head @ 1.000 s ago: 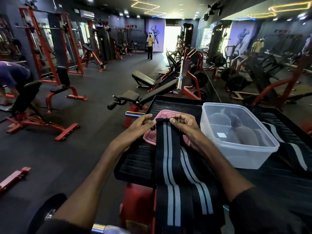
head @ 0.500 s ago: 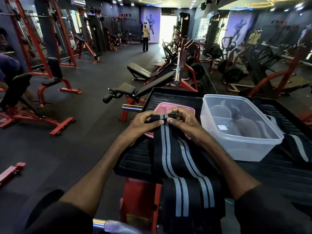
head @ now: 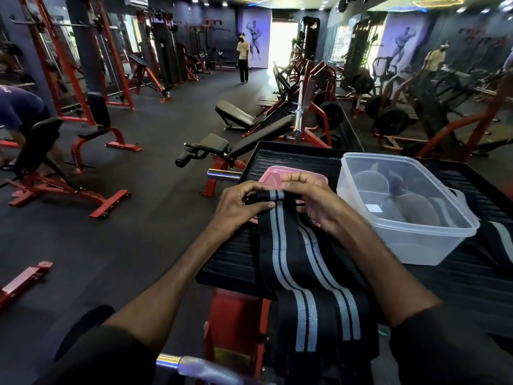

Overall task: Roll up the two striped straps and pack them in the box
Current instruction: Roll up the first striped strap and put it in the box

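Figure: rolling of the first strap, seen from my head.

- **Counter** (head: 291, 159): a black ribbed surface that carries everything below.
- **Box** (head: 416, 245): clear and lidless, standing on the counter to my right. Dim round shapes show through its wall and I cannot identify them. No striped strap appears to be inside.
- **Striped strap** (head: 288, 262): lies flat along the counter toward me and hangs over the near edge. Only its far end is turned over into a first small fold.
- **Second strap** (head: 503, 237): lies unrolled on the counter beyond the box, well apart from my hands.
- **Pink lid** (head: 273, 171): lies just behind the fold.
- **Left hand** (head: 241, 207) and **right hand** (head: 313, 204): each grasps one side of the folded end, with fingers curled over it.

Progress, as I judge it, is early. One roll is barely begun. Left to do are almost all of this strap, the whole second strap, and the packing of both.
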`<state>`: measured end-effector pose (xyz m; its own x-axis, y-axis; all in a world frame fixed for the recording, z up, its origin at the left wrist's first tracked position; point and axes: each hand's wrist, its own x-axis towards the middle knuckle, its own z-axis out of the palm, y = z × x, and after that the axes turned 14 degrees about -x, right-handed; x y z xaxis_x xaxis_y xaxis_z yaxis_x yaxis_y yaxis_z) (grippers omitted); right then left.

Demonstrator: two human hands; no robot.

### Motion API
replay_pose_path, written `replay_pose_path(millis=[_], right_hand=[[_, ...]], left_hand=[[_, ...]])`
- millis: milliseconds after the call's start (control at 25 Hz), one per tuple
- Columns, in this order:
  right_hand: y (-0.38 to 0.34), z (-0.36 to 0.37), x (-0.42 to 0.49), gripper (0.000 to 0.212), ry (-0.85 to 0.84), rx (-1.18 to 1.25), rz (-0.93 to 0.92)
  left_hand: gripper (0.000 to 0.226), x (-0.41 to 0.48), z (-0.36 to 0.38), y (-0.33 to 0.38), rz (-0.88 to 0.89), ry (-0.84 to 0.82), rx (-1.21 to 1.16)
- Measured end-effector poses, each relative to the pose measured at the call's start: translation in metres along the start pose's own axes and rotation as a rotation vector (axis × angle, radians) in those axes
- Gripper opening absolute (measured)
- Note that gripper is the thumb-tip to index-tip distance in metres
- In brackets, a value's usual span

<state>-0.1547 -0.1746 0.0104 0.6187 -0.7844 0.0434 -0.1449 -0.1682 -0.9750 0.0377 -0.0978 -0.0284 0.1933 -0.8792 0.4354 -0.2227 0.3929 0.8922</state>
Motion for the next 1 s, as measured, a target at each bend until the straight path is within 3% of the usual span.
replay_pose_path(millis=[120, 240, 360, 560, 720, 840, 1000], right_hand=[[0.010, -0.005, -0.001, 0.029, -0.098, -0.325, 0.033], [0.014, -0.011, -0.006, 0.038, -0.145, -0.405, -0.056], [0.012, -0.008, -0.013, 0.024, -0.078, -0.364, -0.208], [0.017, -0.013, -0.012, 0.028, -0.093, -0.285, -0.218], [0.024, -0.014, -0.010, 0.033, -0.111, -0.240, -0.186], [0.023, -0.012, -0.009, 0.035, -0.134, -0.219, -0.128], [0.015, -0.008, -0.010, 0.029, -0.184, 0.048, 0.069]], left_hand=[[0.035, -0.002, 0.001, 0.000, 0.039, 0.002, -0.006], [0.035, -0.001, 0.001, -0.001, 0.017, -0.009, 0.004], [0.037, 0.001, -0.001, -0.005, -0.052, -0.088, 0.041], [0.025, -0.008, -0.002, 0.000, -0.285, -0.227, -0.120], [0.028, -0.011, -0.001, 0.003, -0.278, -0.196, -0.117], [0.031, -0.013, -0.004, 0.000, -0.179, -0.165, -0.044], [0.042, -0.014, -0.004, 0.000, -0.112, -0.089, 0.036]])
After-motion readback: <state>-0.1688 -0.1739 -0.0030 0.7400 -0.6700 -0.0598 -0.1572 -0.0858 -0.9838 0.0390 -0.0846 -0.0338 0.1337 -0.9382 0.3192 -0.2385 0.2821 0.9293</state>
